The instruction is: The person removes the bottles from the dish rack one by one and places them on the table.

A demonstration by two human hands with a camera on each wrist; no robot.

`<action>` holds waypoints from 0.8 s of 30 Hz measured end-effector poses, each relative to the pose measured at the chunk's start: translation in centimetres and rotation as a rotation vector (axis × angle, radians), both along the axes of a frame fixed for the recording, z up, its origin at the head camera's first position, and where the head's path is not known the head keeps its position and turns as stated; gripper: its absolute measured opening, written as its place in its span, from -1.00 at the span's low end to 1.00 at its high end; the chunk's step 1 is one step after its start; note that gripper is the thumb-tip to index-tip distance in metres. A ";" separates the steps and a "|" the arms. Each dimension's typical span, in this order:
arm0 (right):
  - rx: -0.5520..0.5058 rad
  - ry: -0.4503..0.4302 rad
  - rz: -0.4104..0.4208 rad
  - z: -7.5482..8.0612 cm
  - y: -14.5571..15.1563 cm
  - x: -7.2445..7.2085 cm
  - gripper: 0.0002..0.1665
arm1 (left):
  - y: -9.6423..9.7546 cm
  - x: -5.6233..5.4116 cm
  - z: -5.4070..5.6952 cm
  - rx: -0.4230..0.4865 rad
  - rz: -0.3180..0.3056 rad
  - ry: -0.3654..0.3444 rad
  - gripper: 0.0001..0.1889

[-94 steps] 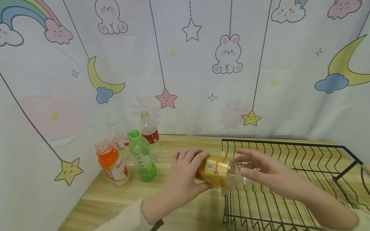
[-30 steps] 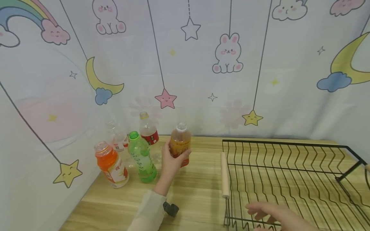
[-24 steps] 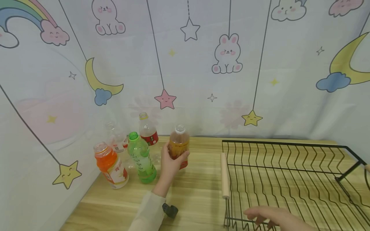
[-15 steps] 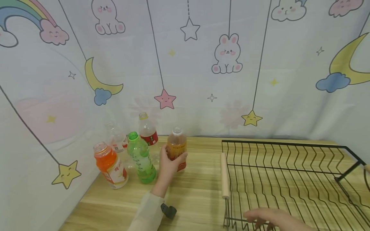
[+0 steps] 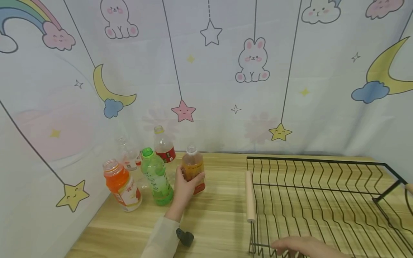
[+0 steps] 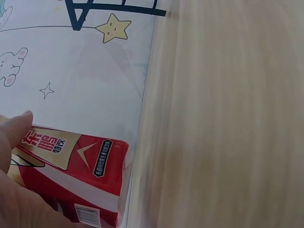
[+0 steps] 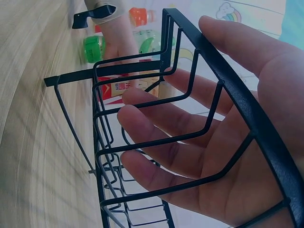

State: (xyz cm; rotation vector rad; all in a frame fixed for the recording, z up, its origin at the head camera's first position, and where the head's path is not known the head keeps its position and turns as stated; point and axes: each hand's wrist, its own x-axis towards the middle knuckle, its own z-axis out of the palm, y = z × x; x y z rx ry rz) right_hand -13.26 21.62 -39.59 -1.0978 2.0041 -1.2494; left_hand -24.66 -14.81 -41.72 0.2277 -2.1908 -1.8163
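Observation:
My left hand (image 5: 185, 186) grips a plastic bottle (image 5: 193, 166) with a gold and red label, thumb on its near side. The bottle stands upright on the wooden table, its mouth uncapped. The left wrist view shows the label's red lower part (image 6: 90, 161) beside the thumb. My right hand (image 5: 303, 245) hovers at the front of the black wire rack (image 5: 316, 160), holding nothing. In the right wrist view its fingers are loosely bent and spread behind the rack's wires; whether they touch the wires I cannot tell.
Left of the held bottle stand a green bottle (image 5: 158, 179), an orange bottle (image 5: 117, 179), a clear bottle with a red label (image 5: 166, 154) and another clear bottle (image 5: 127, 154). A wooden handle (image 5: 250, 196) edges the rack. A printed curtain (image 5: 219, 79) hangs behind.
The bottle, earlier lying sideways between both hands over the rack's left edge, now stands upright. My left hand has shifted it left toward the other bottles. My right hand has drawn back toward the front.

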 end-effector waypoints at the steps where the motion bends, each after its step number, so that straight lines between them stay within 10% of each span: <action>1: 0.004 -0.006 0.001 0.0 -0.1 0.0 -0.50 | 0.0 0.0 -0.1 -0.002 0.000 -0.004 -0.13; 24: 0.019 0.112 0.068 0.1 -0.6 -0.6 -0.51 | -1.0 -0.2 -0.9 -0.002 -0.004 -0.041 -0.12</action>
